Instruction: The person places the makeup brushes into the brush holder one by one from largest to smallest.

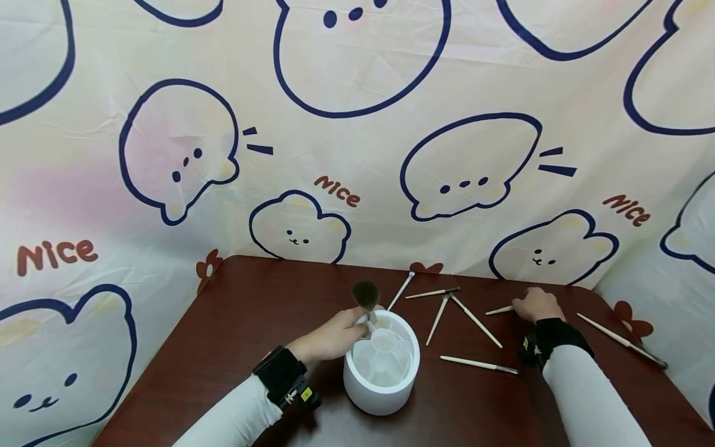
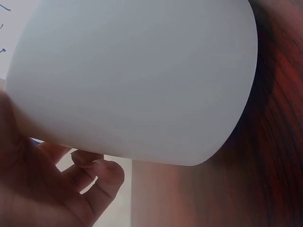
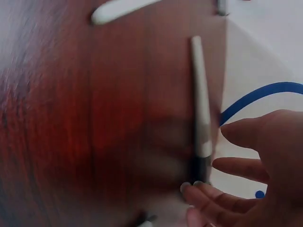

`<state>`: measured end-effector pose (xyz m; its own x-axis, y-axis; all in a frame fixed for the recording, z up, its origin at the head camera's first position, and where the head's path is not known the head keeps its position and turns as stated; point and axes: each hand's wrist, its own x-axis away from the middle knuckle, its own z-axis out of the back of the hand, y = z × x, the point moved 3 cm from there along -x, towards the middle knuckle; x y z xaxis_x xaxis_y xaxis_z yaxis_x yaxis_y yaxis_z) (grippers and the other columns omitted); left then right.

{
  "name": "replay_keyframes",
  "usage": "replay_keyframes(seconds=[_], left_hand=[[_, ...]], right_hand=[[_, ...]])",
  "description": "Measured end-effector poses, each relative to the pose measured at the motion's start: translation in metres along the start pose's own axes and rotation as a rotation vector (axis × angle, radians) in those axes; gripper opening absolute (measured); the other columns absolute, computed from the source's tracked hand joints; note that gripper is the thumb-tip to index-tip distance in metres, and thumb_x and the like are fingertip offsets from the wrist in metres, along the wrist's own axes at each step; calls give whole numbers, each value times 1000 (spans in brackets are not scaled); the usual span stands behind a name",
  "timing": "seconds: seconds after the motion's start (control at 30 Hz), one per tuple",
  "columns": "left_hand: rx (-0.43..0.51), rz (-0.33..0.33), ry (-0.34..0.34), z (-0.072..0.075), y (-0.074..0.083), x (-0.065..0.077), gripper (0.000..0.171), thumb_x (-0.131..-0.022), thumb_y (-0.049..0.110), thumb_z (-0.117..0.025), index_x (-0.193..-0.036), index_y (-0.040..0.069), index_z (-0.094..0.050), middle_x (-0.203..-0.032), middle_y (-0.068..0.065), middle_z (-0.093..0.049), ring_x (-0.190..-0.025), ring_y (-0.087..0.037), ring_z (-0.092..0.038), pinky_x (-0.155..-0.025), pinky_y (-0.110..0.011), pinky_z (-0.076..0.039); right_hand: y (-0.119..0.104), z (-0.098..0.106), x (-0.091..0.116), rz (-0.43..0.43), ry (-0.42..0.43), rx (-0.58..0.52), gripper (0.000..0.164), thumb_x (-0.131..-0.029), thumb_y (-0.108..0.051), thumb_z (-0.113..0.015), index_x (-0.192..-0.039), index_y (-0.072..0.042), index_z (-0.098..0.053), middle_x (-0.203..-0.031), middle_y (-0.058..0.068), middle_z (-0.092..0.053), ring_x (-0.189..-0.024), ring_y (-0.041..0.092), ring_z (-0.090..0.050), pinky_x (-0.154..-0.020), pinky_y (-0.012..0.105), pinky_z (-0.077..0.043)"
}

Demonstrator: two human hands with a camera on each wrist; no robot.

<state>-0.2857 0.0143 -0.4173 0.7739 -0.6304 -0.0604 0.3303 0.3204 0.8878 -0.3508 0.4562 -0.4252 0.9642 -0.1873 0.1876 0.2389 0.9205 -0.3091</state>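
A white round brush holder [image 1: 381,390] with inner compartments stands upright on the table. My left hand [image 1: 335,335] grips its far left rim; in the left wrist view, the curled fingers [image 2: 110,177] lie along the holder's white wall. One makeup brush with a fluffy dark head [image 1: 365,294] stands bristles-up in the holder beside that hand. Over at the right, my right hand [image 1: 539,305] reaches down over a pale-handled makeup brush [image 1: 498,310]. Its fingers are spread in the right wrist view, with fingertips [image 3: 198,185] right at the brush's dark end and the thumb apart from the handle.
Several slim pale-handled brushes lie scattered right of the holder, among them one near the front [image 1: 472,361] and one crossing others [image 1: 476,320]. A longer brush [image 1: 620,340] lies by the table's right edge. A cartoon-printed cloth [image 1: 368,155] hangs behind the dark wooden table [image 1: 246,323].
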Motion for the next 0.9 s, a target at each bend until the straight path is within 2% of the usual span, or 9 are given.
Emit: replay_keyframes(seconds=[0.17,0.3,0.43,0.53,0.67,0.77,0.83,0.9], left_hand=[[-8,-12,-12,-2,2,1,41,-97,11,-42,-137,19,-43,-132,-1,-49,-112,-10,-44,-98,-43,-37],[-9,-8,-19,-1,3,0,40,-98,13,-42,-137,17,-43,-130,-1,-50,-112,-10,-45,-97,-42,-38],[1,2,-18,0,1,0,39,-99,13,-42,-138,16,-42,-131,-2,-50,-116,-11,-43,-98,-44,-37],[8,10,-18,0,1,1,40,-99,14,-41,-138,17,-42,-132,-2,-49,-116,-11,-43,-99,-44,-37],[16,22,-21,-1,0,1,40,-98,14,-42,-138,19,-41,-132,-2,-49,-115,-11,-43,-98,-45,-37],[17,29,-26,-2,-1,1,41,-99,15,-42,-139,19,-40,-133,-1,-48,-115,-11,-43,-98,-44,-37],[12,31,-25,-1,0,1,41,-99,15,-42,-140,17,-40,-133,-2,-47,-116,-11,-43,-99,-44,-37],[14,36,-16,0,4,2,41,-99,14,-41,-140,16,-40,-134,-3,-47,-117,-12,-43,-99,-45,-37]], right_hand=[[9,-5,1,16,46,-12,48,-88,-19,-50,-115,20,-46,-98,35,-52,-83,43,-51,-67,47,-47],[6,-5,3,29,69,-50,27,-84,-12,-53,-96,12,-56,-79,21,-54,-69,31,-50,-56,38,-44],[1,-7,5,46,74,-66,10,-82,-8,-53,-81,2,-52,-72,15,-50,-64,28,-49,-52,36,-42],[-2,-8,7,53,71,-61,11,-81,-7,-54,-77,-1,-45,-69,13,-46,-62,27,-48,-52,36,-40],[-3,-7,10,60,62,-60,18,-80,-7,-56,-83,2,-41,-72,16,-46,-66,30,-49,-54,37,-41],[-10,-1,14,96,83,-84,29,-81,-8,-57,-96,11,-41,-82,24,-50,-72,34,-52,-57,40,-45],[-23,9,18,149,109,-114,40,-83,-7,-58,-108,17,-38,-88,30,-52,-76,36,-54,-59,42,-47],[-43,21,25,206,148,-150,48,-86,-8,-58,-118,18,-35,-94,32,-55,-79,36,-56,-62,44,-48]])
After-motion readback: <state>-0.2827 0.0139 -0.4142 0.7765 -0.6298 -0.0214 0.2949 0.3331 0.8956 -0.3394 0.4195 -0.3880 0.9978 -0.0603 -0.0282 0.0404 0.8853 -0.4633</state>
